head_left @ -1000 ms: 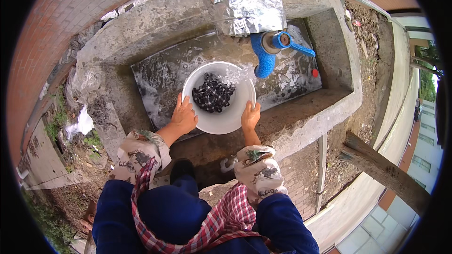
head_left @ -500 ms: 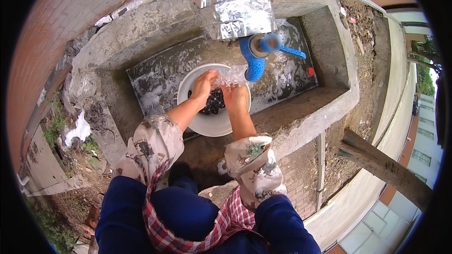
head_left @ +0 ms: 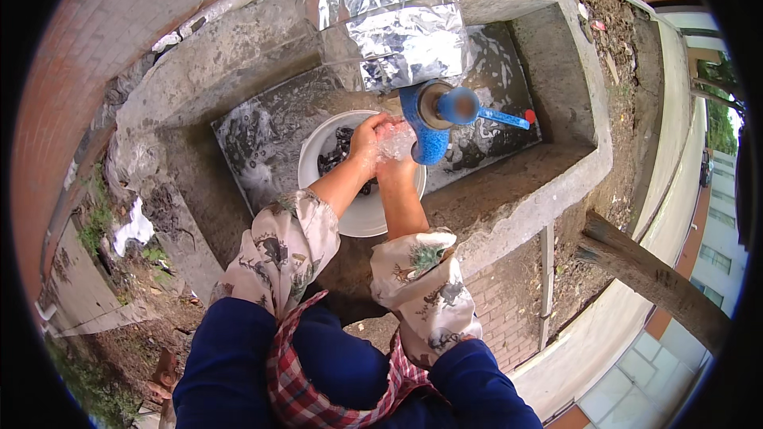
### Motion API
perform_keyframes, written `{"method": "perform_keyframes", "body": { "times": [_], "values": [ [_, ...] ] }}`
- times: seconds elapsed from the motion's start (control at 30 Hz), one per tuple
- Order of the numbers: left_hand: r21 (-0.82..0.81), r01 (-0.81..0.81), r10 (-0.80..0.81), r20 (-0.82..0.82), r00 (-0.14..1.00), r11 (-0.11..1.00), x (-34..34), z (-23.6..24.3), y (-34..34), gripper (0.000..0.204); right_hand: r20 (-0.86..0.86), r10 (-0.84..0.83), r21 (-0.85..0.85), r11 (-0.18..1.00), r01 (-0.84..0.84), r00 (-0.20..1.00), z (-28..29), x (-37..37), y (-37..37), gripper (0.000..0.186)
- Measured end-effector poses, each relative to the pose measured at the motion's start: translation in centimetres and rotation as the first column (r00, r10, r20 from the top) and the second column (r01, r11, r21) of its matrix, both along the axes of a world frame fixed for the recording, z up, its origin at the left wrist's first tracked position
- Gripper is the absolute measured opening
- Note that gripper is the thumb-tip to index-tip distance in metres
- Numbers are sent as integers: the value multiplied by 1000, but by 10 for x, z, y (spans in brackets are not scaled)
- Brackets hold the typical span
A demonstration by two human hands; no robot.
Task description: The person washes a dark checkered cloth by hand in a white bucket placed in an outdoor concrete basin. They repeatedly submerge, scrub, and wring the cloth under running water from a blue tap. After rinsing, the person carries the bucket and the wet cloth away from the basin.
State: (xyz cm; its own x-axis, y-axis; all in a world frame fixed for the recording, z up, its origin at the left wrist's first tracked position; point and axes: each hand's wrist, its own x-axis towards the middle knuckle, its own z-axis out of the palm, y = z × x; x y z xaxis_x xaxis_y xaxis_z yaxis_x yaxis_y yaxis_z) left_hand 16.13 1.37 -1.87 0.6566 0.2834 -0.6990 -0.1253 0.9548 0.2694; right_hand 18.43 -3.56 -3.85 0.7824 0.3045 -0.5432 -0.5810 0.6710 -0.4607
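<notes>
My left hand (head_left: 367,143) and my right hand (head_left: 395,160) are close together, maybe touching, in running water below the blue tap (head_left: 429,139). The left fingers curl together toward the right hand; the splash hides what, if anything, they hold, and hides the right fingers. Beneath both hands, a white plastic basin (head_left: 358,218) holds a dark checked cloth (head_left: 332,157), partly covered by my left hand and forearm. The basin rests inside a concrete trough (head_left: 548,171) with wet, foamy water on its floor.
A foil-wrapped column (head_left: 381,16) stands behind the tap. A small red object (head_left: 529,116) lies at the trough's right end. A white scrap (head_left: 129,230) sits among weeds at left. A tree trunk (head_left: 652,278) is at lower right, a brick wall (head_left: 71,71) at upper left.
Both hands have let go of the basin's sides and come together under the water stream over the cloth. The view has shifted slightly, with tap and foil column appearing lower in the picture.
</notes>
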Motion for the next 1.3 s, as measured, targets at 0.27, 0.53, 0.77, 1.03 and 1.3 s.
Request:
{"method": "perform_keyframes", "body": {
  "times": [0.27,0.53,0.77,1.03,1.3],
  "values": [
    [-186,86,-55,169,984,979,37,-113,-23,22,-7,-17,11,1000,17,1000,-12,8,-4,20],
    [24,162,-159,-85,984,987,28,-64,-14,26,-115,-94,-7,996,94,989,-89,17,-10,21],
    [60,94,-74,-277,958,994,-25,-26,26,19,-83,306,220,934,-281,949,-34,-14,10,15],
    [647,466,-29,-567,824,603,-96,-40,38,22,-300,147,-26,986,-162,943,-36,-9,-26,17],
    [740,665,429,-569,701,-105,-129,-32,33,28,-371,305,-336,836,-433,877,-44,-20,-51,22]
  ]
}}
